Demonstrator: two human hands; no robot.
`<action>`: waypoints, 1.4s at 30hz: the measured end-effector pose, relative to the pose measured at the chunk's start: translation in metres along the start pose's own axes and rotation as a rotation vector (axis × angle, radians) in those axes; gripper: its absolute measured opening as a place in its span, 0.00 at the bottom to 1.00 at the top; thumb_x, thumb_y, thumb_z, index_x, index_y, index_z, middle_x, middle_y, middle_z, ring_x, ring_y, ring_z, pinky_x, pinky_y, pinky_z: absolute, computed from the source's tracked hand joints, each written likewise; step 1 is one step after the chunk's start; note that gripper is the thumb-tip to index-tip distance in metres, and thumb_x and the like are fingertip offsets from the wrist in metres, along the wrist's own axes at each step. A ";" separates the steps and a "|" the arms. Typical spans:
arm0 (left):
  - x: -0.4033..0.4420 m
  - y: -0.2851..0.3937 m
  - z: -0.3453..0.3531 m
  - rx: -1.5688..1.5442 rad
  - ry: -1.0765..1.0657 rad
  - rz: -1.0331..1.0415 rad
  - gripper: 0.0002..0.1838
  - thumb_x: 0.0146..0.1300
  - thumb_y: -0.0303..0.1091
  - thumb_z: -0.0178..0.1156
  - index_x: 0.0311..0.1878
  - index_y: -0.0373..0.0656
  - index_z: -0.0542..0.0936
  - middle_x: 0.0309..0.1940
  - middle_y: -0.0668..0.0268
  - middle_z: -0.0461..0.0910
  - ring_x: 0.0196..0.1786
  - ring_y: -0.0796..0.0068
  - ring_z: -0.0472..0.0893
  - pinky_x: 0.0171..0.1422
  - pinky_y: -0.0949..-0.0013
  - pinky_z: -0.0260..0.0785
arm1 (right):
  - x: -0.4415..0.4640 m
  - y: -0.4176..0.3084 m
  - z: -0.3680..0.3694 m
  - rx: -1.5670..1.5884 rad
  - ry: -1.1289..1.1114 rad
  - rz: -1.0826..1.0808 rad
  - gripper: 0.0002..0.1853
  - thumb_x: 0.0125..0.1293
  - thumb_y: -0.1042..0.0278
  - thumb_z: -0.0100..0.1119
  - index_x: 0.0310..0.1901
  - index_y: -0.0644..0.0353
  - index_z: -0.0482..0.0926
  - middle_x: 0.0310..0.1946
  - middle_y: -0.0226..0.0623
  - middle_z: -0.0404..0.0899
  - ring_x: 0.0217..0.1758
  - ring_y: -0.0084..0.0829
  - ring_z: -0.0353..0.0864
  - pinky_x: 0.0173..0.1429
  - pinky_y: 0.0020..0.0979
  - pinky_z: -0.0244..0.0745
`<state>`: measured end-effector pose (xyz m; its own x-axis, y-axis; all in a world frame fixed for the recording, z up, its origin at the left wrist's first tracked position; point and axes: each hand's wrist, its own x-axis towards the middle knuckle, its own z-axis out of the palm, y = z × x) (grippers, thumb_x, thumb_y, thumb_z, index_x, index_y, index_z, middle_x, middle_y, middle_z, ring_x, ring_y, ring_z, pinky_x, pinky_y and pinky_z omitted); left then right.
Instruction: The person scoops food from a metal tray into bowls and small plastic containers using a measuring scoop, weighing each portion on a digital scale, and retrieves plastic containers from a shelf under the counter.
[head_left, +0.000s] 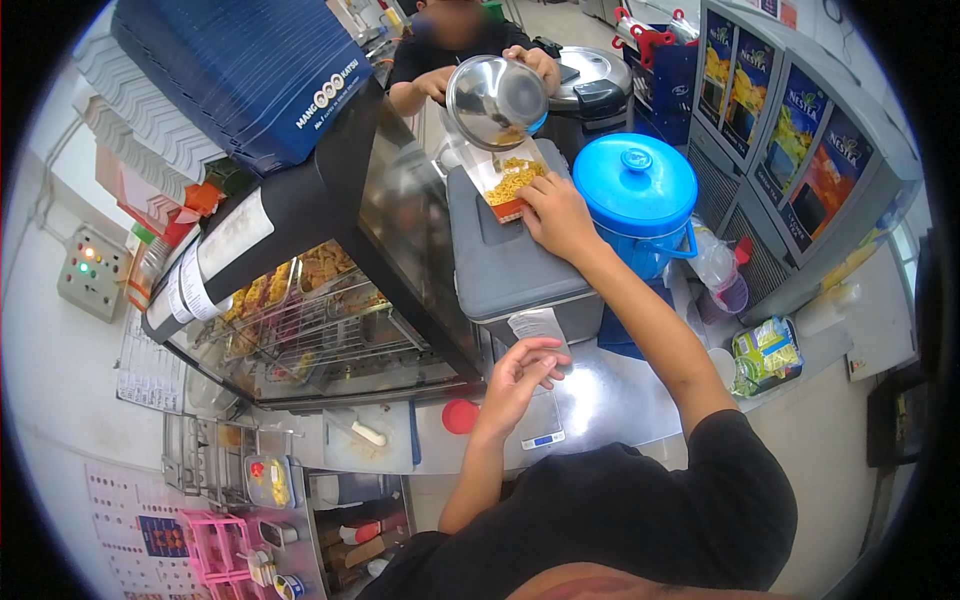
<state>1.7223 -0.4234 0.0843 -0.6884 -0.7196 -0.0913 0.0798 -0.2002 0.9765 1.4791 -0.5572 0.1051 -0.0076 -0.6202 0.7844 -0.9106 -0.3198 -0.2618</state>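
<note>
My right hand reaches forward and grips the right edge of an open paper food box, white inside with an orange-red front. Small yellow pieces of food, perhaps noodles, lie in it. The box rests on a grey lidded cooler. Above its far end, a co-worker's two hands tip a shiny metal bowl toward it. Nearer to me, my left hand is raised with loosely bent fingers apart and nothing visible in them. Just beyond those fingers, a printed paper slip hangs at the cooler's front.
Left of the cooler stands a glass food warmer with fried food, stacked blue boxes on top. A blue lidded bucket is at right, near a drinks dispenser. A small scale and red lid lie on the counter.
</note>
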 end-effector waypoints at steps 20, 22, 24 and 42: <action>0.023 0.027 -0.005 -0.325 0.233 0.085 0.29 0.75 0.40 0.57 0.71 0.32 0.66 0.63 0.47 0.76 0.62 0.59 0.81 0.67 0.58 0.75 | -0.004 -0.020 -0.008 0.045 -0.042 -0.096 0.08 0.58 0.72 0.68 0.39 0.58 0.84 0.36 0.38 0.81 0.43 0.44 0.80 0.46 0.44 0.75; 0.038 0.021 -0.014 -0.495 0.251 0.092 0.30 0.76 0.41 0.56 0.72 0.30 0.64 0.66 0.44 0.73 0.67 0.56 0.77 0.72 0.57 0.71 | -0.012 -0.036 -0.012 0.044 -0.042 -0.105 0.08 0.57 0.72 0.68 0.39 0.58 0.84 0.35 0.38 0.81 0.42 0.43 0.80 0.45 0.43 0.75; 0.046 0.022 -0.016 -0.599 0.277 0.098 0.31 0.76 0.43 0.55 0.72 0.29 0.63 0.67 0.43 0.70 0.70 0.55 0.74 0.76 0.57 0.67 | -0.023 -0.051 -0.017 0.035 -0.040 -0.111 0.07 0.57 0.71 0.68 0.38 0.57 0.84 0.34 0.37 0.80 0.41 0.43 0.80 0.43 0.42 0.76; 0.071 0.025 0.011 -0.572 0.490 0.284 0.29 0.79 0.50 0.56 0.70 0.41 0.60 0.63 0.56 0.70 0.66 0.71 0.74 0.67 0.67 0.69 | -0.055 -0.122 -0.057 0.119 -0.008 -0.199 0.12 0.54 0.73 0.66 0.42 0.61 0.84 0.35 0.34 0.82 0.37 0.38 0.79 0.40 0.39 0.75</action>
<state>1.6671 -0.4723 0.1047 -0.2025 -0.9775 -0.0591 0.6525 -0.1796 0.7362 1.5669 -0.4433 0.1256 0.1706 -0.5418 0.8230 -0.8388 -0.5181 -0.1672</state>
